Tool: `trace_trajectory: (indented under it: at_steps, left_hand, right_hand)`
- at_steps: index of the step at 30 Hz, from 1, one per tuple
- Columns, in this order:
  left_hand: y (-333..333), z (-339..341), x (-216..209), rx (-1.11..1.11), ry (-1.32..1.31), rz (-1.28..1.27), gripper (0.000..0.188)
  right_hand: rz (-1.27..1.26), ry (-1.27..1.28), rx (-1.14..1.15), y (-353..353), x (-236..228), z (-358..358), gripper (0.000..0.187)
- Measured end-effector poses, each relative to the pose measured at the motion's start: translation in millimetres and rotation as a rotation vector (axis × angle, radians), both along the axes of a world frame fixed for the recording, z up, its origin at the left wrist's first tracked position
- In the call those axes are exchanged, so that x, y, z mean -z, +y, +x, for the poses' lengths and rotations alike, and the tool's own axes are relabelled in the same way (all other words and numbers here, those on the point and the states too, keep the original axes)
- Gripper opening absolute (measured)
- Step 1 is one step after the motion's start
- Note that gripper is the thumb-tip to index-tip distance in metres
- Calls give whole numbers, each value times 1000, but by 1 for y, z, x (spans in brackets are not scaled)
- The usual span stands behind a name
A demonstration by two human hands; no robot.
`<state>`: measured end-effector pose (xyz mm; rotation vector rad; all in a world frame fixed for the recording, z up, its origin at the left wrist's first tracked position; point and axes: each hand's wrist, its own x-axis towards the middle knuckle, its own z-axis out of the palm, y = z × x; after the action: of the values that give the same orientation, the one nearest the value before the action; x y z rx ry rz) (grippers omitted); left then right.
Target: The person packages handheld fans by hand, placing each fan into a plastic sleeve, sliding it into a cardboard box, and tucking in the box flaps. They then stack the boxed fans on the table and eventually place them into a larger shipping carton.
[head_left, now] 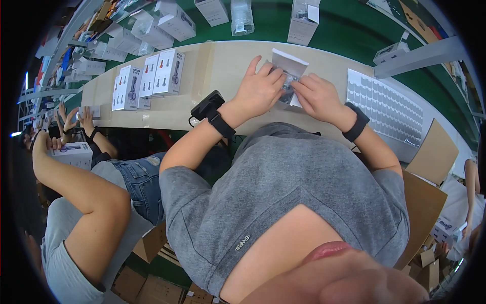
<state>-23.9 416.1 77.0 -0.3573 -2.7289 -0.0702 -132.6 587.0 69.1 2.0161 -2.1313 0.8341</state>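
A small white carton (291,61) is open on the table in front of me, its flap raised on the far side. Clear plastic wrapping (287,82) shows in its mouth; what it contains is too small to make out. My left hand (260,87) grips the carton's left side, fingers bent over the opening and an outer finger lifted. From the right, my right hand (318,95) is closed with its fingertips on the plastic wrapping. The hands partly hide the carton's walls. A dark band circles each wrist.
Printed white boxes (162,73) stand upright to the left, near a black device (206,104). A sheet of silvery labels (387,106) lies right, beside a cardboard carton (425,187). More boxes (304,23) line the green surface beyond. A co-worker (86,202) works on the left.
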Motion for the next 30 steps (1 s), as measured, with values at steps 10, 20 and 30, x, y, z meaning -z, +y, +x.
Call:
trace_trajectory:
  at_steps: [10,20,30]
  left_hand:
    - [-19,-3,-15,76,-60,-52,22]
    - [-23,-19,-9,131,-104,-118,11]
    - [-4,-20,-6,401,-63,-139,15]
  right_hand:
    - [272,-42,42,-21,-9,-5,28]
    - [52,59,-255,-10,-9,-27,11]
    - [36,-57,-230,4,-6,-35,12]
